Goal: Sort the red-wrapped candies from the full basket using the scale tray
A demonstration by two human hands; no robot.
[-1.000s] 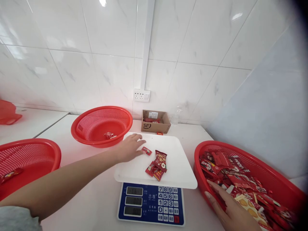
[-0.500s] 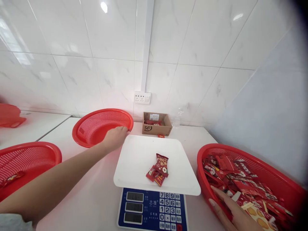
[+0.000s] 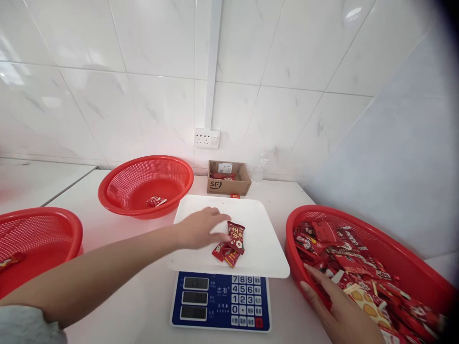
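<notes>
Here lie red packets point(image 3: 236, 235) — just beside left fingers point(image 3: 220, 219).

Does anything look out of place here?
A small red packet looks stray: it sits between the cardboard box and the white pan, while other packets lie in baskets, the box or on the pan.

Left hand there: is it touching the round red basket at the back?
Apart: in the head view, white tray shows between the left hand and back red basket.
</notes>
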